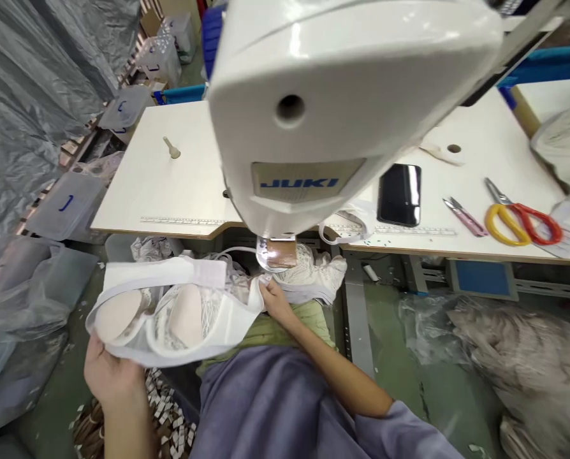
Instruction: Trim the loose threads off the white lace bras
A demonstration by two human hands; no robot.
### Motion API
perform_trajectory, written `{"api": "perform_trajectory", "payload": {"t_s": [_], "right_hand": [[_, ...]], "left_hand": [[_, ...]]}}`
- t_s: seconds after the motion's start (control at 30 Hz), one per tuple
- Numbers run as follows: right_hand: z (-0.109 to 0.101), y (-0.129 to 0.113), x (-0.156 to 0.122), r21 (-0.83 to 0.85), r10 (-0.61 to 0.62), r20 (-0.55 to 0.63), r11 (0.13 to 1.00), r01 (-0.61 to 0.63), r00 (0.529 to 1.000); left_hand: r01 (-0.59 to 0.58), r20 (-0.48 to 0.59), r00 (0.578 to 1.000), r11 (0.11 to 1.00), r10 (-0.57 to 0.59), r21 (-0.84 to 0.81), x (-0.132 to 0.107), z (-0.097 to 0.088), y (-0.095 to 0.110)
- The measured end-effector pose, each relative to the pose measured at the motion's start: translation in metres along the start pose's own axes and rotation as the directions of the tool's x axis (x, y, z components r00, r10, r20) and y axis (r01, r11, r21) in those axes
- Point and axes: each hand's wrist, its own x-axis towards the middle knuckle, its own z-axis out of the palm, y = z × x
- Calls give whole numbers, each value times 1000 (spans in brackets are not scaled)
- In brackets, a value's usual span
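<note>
A white lace bra (170, 312) with two beige pads hangs spread out below the table edge. My left hand (110, 373) grips its lower left edge from underneath, fingers closed on the fabric. My right hand (274, 301) pinches the bra's right end just under the needle area (276, 252) of a white JUKI sewing machine (314, 95). More white lace pieces (314, 271) lie piled behind my right hand.
On the cream table (170, 191) lie a black phone (400, 194), pink thread snips (464, 217), yellow-and-red scissors (519, 217) and a thread-stand peg (171, 148). Plastic bins (65, 204) stand at the left. Bagged fabric (514, 344) lies on the floor at the right.
</note>
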Motion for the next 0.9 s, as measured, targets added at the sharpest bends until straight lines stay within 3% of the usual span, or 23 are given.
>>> {"api": "perform_trajectory", "payload": {"t_s": [0.07, 0.13, 0.2, 0.27, 0.33, 0.4, 0.43, 0.53, 0.57, 0.6, 0.67, 0.9], "right_hand": [[-29, -20, -17, -45, -20, -68, 999, 17, 998], [-49, -39, -34, -79, -24, -94, 997, 17, 995], [-58, -54, -49, -103, 9, -58, 995, -15, 998], [-58, -67, -62, -116, 79, 16, 990, -77, 997], [-53, -79, -72, -147, 140, 90, 981, -126, 986], [-45, -89, -80, -192, 165, 154, 972, -134, 974], [-41, -93, -82, -215, 169, 188, 968, -127, 968], [-34, -103, -87, -259, 157, 260, 962, -88, 953], [-33, -105, -88, -276, 146, 272, 959, -68, 951], [-33, -106, -88, -293, 137, 281, 955, -51, 950], [-34, -107, -89, -328, 138, 290, 944, -36, 947], [-35, -110, -91, -329, 162, 291, 942, -60, 943]], "left_hand": [[112, -34, 994, 984, -108, 137, 5, 3, -22], [204, 121, 955, 896, -271, 394, 5, 5, -38], [106, 331, 866, 785, -374, 610, 0, 12, -42], [-82, 455, 832, 740, -318, 667, -8, 34, -31], [-235, 532, 837, 796, -126, 558, -19, 69, -11], [-362, 681, 732, 863, 29, 352, -29, 112, 12], [-409, 763, 642, 874, 71, 263, -33, 132, 22], [-454, 935, 347, 885, 70, 102, -36, 177, 40], [-449, 961, 272, 890, 52, 79, -35, 186, 43], [-442, 974, 223, 894, 37, 67, -33, 191, 44], [-437, 981, 190, 898, 33, 54, -29, 195, 44], [-388, 974, 219, 921, 64, 27, -23, 192, 41]]}}
